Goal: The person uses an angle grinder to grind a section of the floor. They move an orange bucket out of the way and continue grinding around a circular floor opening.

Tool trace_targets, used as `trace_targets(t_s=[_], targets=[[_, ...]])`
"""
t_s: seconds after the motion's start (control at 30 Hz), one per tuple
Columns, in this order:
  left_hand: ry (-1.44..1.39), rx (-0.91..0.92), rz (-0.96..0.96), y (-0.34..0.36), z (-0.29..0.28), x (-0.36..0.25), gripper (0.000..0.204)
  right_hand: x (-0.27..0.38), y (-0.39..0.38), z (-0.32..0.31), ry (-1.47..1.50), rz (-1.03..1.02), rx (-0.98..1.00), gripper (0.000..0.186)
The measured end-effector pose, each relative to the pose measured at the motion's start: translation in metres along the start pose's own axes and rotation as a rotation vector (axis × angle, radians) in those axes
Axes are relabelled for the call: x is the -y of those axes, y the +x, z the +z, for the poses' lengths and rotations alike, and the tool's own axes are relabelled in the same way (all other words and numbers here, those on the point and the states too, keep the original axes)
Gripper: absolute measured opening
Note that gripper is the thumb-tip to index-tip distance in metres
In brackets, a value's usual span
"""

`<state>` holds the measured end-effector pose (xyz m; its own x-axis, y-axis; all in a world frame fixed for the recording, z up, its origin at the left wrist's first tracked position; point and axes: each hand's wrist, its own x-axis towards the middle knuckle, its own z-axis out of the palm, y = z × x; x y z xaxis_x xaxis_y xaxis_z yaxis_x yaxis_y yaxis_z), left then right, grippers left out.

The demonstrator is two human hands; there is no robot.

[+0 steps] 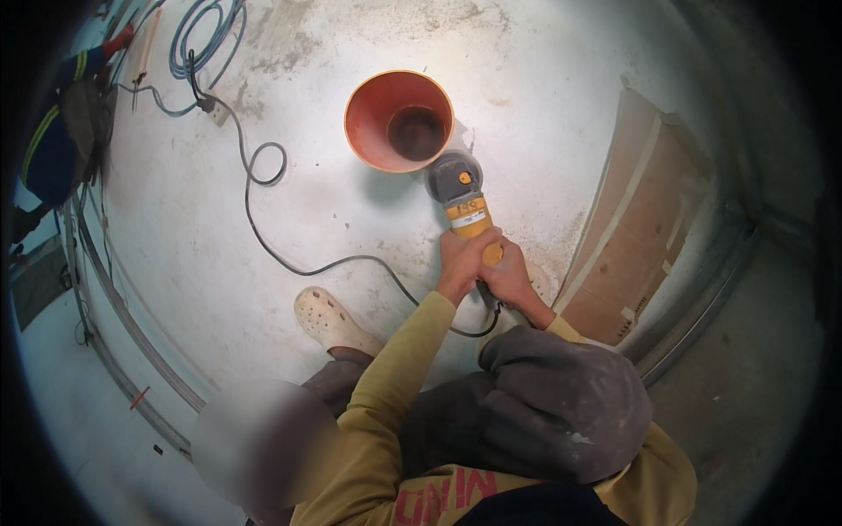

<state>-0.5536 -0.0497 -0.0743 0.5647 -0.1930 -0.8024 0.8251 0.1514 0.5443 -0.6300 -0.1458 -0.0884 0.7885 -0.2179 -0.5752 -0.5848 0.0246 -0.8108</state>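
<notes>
Both my hands are closed around a yellow angle grinder (pixel 471 216) with a dark grey head. My left hand (pixel 461 263) grips the body from the left, and my right hand (pixel 511 275) wraps the rear part from the right. The grinder's head lies close to the lower right rim of an orange-red hollow cylinder (pixel 368 114); whether the two touch I cannot tell. This cylinder stands on the floor with its wide mouth up, its inside dark at the bottom. A black cord (pixel 289 267) runs from the grinder's rear end.
The cord curls left across the pale, stained floor (pixel 351 219) to a socket block (pixel 217 110) by a coiled blue cable (pixel 180 44). Flattened cardboard (pixel 614 237) lies at right. Metal rails (pixel 140 329) edge the left. Another person (pixel 61 140) in dark blue is at far left.
</notes>
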Motion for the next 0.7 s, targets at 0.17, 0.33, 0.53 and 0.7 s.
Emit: trace_targets(t_s=[0.17,0.33,0.53,0.7], targets=[[0.017,0.006,0.014,-0.0025,-0.0008,-0.0025,0.021,0.0048,-0.0006,0.0012,-0.032,-0.012,-0.01,0.053],[-0.031,0.02,0.001,-0.0027,-0.0007,-0.0046,0.024,0.0099,-0.0017,0.0009,-0.015,0.015,-0.001,0.055],[-0.018,0.023,0.005,0.0009,0.001,-0.0073,0.021,0.0083,0.003,0.0006,-0.017,0.005,0.0,0.054],[-0.02,0.015,0.006,0.0033,0.0011,-0.008,0.021,0.0057,0.0062,0.0004,-0.035,0.013,0.011,0.055]])
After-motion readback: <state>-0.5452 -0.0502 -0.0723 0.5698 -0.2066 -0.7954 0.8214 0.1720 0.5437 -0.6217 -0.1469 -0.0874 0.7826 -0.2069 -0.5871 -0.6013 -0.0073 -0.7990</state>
